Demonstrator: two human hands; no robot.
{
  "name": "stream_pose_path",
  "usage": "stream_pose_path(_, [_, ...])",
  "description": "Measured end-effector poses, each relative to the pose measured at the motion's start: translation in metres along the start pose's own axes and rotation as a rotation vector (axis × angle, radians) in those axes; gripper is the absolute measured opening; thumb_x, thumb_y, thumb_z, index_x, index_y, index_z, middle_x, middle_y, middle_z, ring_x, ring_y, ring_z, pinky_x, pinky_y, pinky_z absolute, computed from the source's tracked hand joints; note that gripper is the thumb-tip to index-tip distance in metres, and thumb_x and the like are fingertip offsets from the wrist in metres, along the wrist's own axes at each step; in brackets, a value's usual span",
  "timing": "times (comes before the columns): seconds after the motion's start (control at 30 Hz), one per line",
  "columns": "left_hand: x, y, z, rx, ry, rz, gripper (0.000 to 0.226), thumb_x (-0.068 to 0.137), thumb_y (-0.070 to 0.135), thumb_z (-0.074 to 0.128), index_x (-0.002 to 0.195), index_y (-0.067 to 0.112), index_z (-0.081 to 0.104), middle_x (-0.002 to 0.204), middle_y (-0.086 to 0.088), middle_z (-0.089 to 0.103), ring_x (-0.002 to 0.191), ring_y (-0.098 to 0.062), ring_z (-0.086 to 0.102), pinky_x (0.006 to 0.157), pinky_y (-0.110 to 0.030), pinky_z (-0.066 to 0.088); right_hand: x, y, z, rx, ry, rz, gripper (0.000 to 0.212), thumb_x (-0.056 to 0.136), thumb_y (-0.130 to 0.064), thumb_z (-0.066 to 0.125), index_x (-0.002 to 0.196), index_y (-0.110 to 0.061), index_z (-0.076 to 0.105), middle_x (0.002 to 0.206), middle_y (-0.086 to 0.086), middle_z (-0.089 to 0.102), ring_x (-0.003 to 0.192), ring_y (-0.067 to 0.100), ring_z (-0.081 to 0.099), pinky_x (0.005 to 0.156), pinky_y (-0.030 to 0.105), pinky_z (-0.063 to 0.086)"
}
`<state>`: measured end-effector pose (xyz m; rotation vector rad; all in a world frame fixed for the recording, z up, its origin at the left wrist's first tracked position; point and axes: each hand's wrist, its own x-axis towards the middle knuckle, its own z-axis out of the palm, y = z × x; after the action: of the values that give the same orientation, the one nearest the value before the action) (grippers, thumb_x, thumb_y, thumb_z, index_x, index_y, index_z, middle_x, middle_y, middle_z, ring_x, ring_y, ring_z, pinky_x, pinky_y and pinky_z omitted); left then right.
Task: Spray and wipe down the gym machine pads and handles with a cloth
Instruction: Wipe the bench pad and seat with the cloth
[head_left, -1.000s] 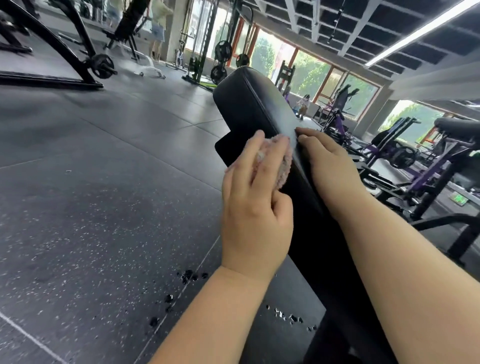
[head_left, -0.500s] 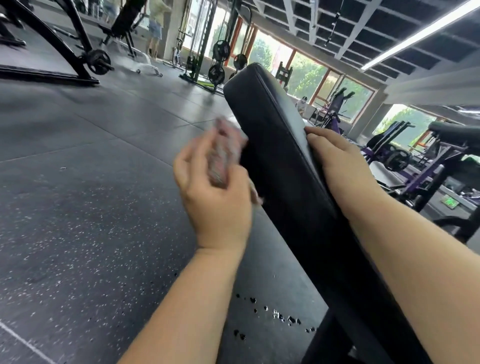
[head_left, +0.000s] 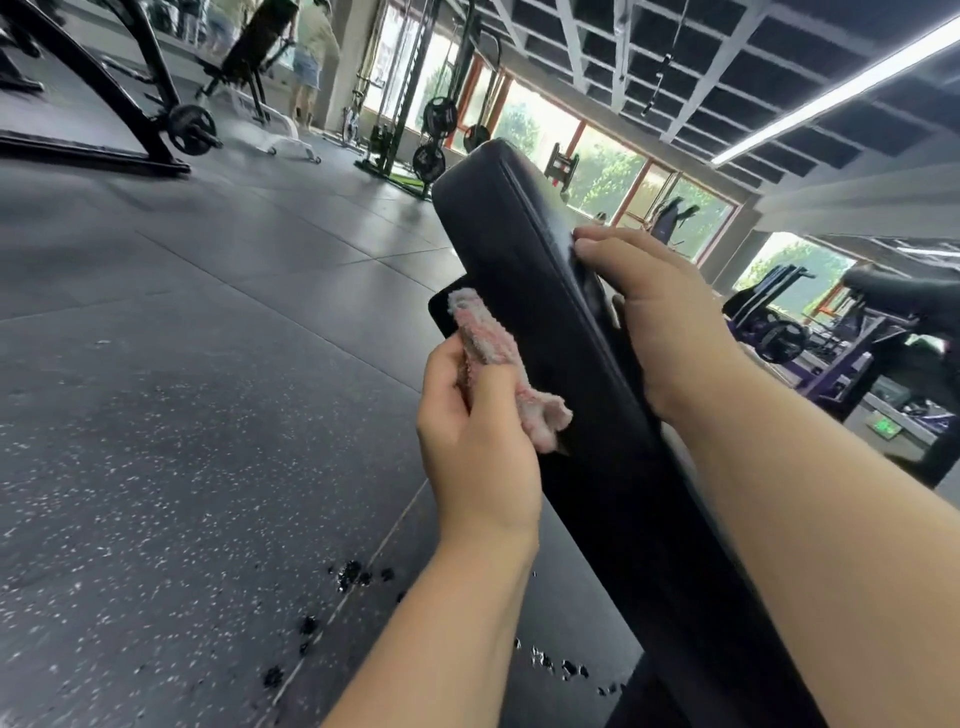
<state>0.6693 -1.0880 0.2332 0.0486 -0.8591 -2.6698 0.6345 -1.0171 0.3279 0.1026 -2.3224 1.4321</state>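
Observation:
A long black padded bench pad (head_left: 524, 270) runs from the lower right up toward the middle of the view. My left hand (head_left: 472, 441) grips a pink fluffy cloth (head_left: 493, 353) and holds it against the pad's left side edge. My right hand (head_left: 660, 322) rests on the pad's top right edge, fingers curled over the seam. No spray bottle is in view.
Dark droplets (head_left: 353, 577) speckle the rubber floor below the pad. A black machine frame with a weight plate (head_left: 189, 130) stands far left. A weight rack (head_left: 431, 135) and a person (head_left: 311, 57) are at the back. Purple machines (head_left: 831, 338) crowd the right.
My left hand lifted the cloth off the pad's top, swung out to the left, and now brings it back against the pad's left side. My right hand stayed on the top edge.

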Motion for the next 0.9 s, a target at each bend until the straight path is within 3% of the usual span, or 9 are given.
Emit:
stream_pose_path(0.07, [-0.004,-0.002,-0.006,0.083,-0.037,-0.001,0.019,0.099,0.006,0.047,0.084,0.009,0.058,0.059,-0.002,0.045,0.052,-0.019,0.049,0.053,-0.022,0.049,0.0,0.003,-0.006,0.138,-0.036,0.055,0.017,0.087,-0.017,0.067,0.102,-0.02,0.075,0.084,-0.006,0.073,0.076,0.002,0.066,0.076,0.023,0.053])
stream_pose_path(0.13, [-0.008,-0.01,-0.018,0.271,-0.108,0.02,0.028,0.098,0.01,0.05,0.072,0.02,0.056,0.056,0.011,0.048,0.054,-0.007,0.051,0.056,-0.02,0.044,-0.001,0.004,-0.008,0.211,-0.046,0.08,0.02,0.086,-0.012,0.066,0.102,-0.018,0.075,0.081,-0.006,0.073,0.066,-0.001,0.065,0.061,0.013,0.049])
stream_pose_path(0.23, [-0.013,-0.013,-0.032,0.478,-0.264,-0.037,0.025,0.089,0.024,0.052,0.067,0.034,0.058,0.057,0.018,0.051,0.059,-0.004,0.048,0.063,-0.024,0.041,-0.004,0.005,-0.009,0.139,-0.01,0.017,0.017,0.088,-0.013,0.066,0.101,-0.019,0.075,0.077,-0.002,0.069,0.06,-0.002,0.06,0.059,0.01,0.047])
stream_pose_path(0.33, [-0.011,-0.004,-0.035,0.517,-0.225,-0.026,0.029,0.095,0.013,0.052,0.091,0.038,0.067,0.076,0.019,0.066,0.072,-0.003,0.062,0.066,-0.021,0.051,-0.008,0.007,-0.005,0.072,0.007,-0.02,0.018,0.089,-0.016,0.065,0.106,-0.017,0.073,0.077,0.003,0.066,0.064,0.003,0.058,0.064,0.014,0.046])
stream_pose_path(0.43, [0.015,0.015,-0.03,0.312,0.016,0.092,0.037,0.097,0.006,0.05,0.124,0.029,0.062,0.111,0.01,0.071,0.102,-0.007,0.067,0.089,-0.026,0.054,-0.007,0.007,-0.004,0.048,0.013,-0.018,0.019,0.09,-0.017,0.065,0.107,-0.019,0.073,0.078,-0.001,0.067,0.065,0.001,0.059,0.067,0.014,0.047])
stream_pose_path(0.63, [0.036,0.041,0.006,0.109,-0.015,-0.012,0.025,0.096,0.004,0.042,0.108,0.013,0.062,0.074,0.009,0.063,0.067,-0.009,0.061,0.064,-0.027,0.049,-0.005,0.012,-0.001,0.048,0.032,-0.011,0.016,0.085,-0.023,0.068,0.099,-0.028,0.072,0.085,-0.01,0.072,0.075,0.004,0.063,0.081,0.025,0.049])
stream_pose_path(0.7, [0.028,0.04,0.005,0.129,-0.012,-0.051,0.021,0.096,0.004,0.041,0.094,0.015,0.06,0.064,0.01,0.061,0.06,-0.009,0.061,0.069,-0.032,0.051,-0.004,0.015,0.002,0.038,0.03,-0.037,0.017,0.082,-0.026,0.068,0.097,-0.03,0.072,0.092,-0.011,0.073,0.081,0.004,0.064,0.083,0.026,0.05])
stream_pose_path(0.83, [0.006,0.042,-0.009,0.254,-0.089,-0.116,0.023,0.098,0.009,0.045,0.087,0.019,0.063,0.074,0.006,0.066,0.075,-0.013,0.064,0.082,-0.04,0.051,0.0,0.016,0.001,-0.021,0.04,-0.048,0.029,0.061,-0.049,0.059,0.088,-0.05,0.069,0.099,-0.018,0.072,0.098,0.009,0.067,0.096,0.036,0.051])
stream_pose_path(0.9, [-0.006,0.048,-0.014,0.379,-0.105,-0.125,0.022,0.098,0.01,0.048,0.091,0.018,0.067,0.076,0.006,0.069,0.075,-0.009,0.064,0.075,-0.031,0.052,0.001,0.017,-0.001,-0.021,0.031,-0.048,0.027,0.061,-0.049,0.059,0.087,-0.051,0.068,0.1,-0.017,0.072,0.099,0.008,0.066,0.095,0.034,0.051])
